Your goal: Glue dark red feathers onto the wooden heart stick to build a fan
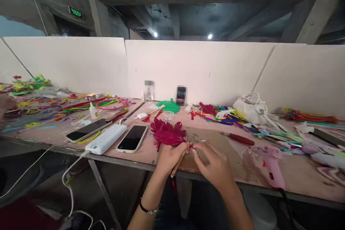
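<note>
My left hand is closed around a thin wooden stick that carries a fan of magenta feathers. The feathers spread up and to the left over the table. My right hand pinches at the base of the feathers, where a bit of red thread or wrapping shows; what the fingers hold is too small to name. Both hands work over a brown cardboard sheet at the table's front edge.
Two phones and a white power bank with cables lie to the left. A pink glue gun and a red-handled tool lie to the right. Coloured feathers, a white bag, a small bottle and white partition boards stand behind.
</note>
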Available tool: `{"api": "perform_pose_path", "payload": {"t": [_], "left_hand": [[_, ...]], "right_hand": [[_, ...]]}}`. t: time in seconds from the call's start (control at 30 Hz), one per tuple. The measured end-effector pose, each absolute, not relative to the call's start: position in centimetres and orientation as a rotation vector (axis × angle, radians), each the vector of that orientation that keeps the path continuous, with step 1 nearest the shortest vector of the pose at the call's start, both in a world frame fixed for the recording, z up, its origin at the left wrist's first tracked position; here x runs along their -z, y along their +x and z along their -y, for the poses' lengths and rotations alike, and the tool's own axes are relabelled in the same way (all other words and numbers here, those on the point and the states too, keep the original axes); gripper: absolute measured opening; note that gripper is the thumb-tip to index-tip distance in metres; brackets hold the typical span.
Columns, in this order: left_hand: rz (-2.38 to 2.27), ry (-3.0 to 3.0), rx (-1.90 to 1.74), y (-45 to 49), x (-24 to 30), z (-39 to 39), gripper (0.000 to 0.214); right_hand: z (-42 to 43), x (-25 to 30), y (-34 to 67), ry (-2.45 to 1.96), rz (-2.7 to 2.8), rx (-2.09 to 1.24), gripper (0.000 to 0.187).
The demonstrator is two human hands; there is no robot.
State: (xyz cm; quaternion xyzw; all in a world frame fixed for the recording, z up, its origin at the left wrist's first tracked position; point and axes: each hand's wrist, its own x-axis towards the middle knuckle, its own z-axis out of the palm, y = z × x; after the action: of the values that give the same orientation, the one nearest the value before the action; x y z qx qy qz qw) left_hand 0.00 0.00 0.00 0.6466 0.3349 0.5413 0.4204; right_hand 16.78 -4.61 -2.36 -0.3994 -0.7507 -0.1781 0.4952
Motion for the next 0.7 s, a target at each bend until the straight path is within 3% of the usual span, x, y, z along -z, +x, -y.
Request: {"api": "perform_pose_path", "payload": {"t": [0.17, 0.37, 0.53, 0.7], "left_hand": [[-0.816, 1.638, -1.338, 0.4, 0.4, 0.0, 0.022], [-0.819, 1.691, -1.429, 0.8, 1.1, -0.2, 0.010], [-0.855, 1.771, -1.358, 0.7, 0.6, 0.1, 0.020], [-0.796, 1.838, -1.291, 0.4, 0.1, 0.6, 0.017]], "right_hand": [[4.6, 2.4, 16.6, -0.975, 1.843, 0.498, 0.014], [4.4, 2.7, 16.1, -1.049, 1.763, 0.623, 0.015], [4.3, 3.4, 15.0, -1.116, 1.599, 0.655, 0.017], [4.4, 3.9, 14.3, -1.165, 1.419, 0.680, 0.017]]}}
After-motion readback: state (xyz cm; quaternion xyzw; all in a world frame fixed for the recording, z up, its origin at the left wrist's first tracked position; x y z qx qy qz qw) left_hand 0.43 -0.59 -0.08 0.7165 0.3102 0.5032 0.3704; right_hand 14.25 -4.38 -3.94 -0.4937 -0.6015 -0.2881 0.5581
